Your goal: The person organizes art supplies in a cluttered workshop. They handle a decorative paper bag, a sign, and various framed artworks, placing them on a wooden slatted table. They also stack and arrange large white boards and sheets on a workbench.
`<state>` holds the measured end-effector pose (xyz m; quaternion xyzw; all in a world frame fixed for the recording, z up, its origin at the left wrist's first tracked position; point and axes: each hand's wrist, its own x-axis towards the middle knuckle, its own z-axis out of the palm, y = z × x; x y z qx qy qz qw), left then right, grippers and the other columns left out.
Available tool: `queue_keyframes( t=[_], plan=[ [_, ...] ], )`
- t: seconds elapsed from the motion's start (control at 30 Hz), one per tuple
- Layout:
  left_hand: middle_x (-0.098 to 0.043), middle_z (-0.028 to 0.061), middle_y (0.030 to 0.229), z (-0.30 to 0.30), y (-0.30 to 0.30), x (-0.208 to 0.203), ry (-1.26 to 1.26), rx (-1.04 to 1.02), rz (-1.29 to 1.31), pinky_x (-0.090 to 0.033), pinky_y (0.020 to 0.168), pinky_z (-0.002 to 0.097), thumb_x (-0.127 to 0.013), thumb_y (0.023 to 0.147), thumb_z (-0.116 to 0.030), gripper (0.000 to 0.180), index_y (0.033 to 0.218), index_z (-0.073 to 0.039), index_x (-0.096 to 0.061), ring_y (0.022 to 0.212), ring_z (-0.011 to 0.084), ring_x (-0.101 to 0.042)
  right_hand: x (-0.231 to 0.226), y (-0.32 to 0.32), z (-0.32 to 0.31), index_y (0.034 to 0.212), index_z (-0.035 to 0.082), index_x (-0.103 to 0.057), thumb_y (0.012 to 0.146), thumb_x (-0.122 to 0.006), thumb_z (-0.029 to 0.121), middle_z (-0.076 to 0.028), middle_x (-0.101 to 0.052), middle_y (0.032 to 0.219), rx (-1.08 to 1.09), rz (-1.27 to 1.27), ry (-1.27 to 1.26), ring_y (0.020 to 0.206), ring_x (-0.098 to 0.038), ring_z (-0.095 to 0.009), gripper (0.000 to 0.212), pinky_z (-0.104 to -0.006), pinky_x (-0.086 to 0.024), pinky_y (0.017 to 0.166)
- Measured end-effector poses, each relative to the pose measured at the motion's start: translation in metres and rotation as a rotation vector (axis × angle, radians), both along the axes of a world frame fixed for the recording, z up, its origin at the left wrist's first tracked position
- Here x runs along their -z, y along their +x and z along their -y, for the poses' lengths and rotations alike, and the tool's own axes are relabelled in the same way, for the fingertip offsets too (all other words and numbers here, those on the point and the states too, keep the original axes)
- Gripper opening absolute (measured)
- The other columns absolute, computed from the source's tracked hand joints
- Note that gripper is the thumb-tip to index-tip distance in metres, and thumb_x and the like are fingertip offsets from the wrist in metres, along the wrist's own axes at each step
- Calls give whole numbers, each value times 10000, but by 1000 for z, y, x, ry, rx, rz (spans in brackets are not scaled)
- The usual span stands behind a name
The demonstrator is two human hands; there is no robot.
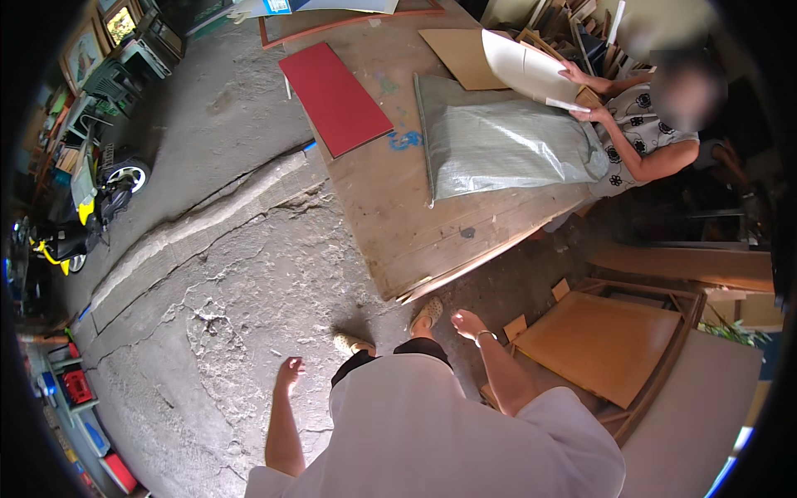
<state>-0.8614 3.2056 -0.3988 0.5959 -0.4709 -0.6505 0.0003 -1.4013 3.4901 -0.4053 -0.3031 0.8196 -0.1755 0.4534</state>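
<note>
My left hand hangs at my side over the rough concrete floor, its fingers loosely curled with nothing visible in them. To the right, my right hand is also curled in, holding nothing that I can see; a bracelet circles its wrist. It hangs in front of the near end of a wooden table and touches nothing. On the table lie a red rectangular board, a large greenish-grey plastic sheet or sack and a brown board.
Across the table a person grips a curved white sheet with both hands. A wooden frame with a tan panel leans at my right. A motorbike stands far left, and crates line the left edge.
</note>
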Motion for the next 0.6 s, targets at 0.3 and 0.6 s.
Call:
queue_keyframes(
  t=[0.3,0.6],
  plan=[
    [-704,83,1053,83,120,-2,-16,-296,162,-491,719,424,-573,937,-402,359,1193,-150,-583,846,238,-687,-54,167,118,1102,93,-692,919,-596,353,-156,-701,1027,-92,-57,-15,991,-664,-338,332,-430,-516,879],
    [-684,65,894,7,105,40,276,-313,-88,-465,486,283,-583,956,-307,217,1086,-137,-618,675,197,-659,-43,168,227,1001,69,-695,926,-533,370,-200,-698,1017,-537,-116,-2,990,-660,-368,350,-449,-511,876]
  ],
)
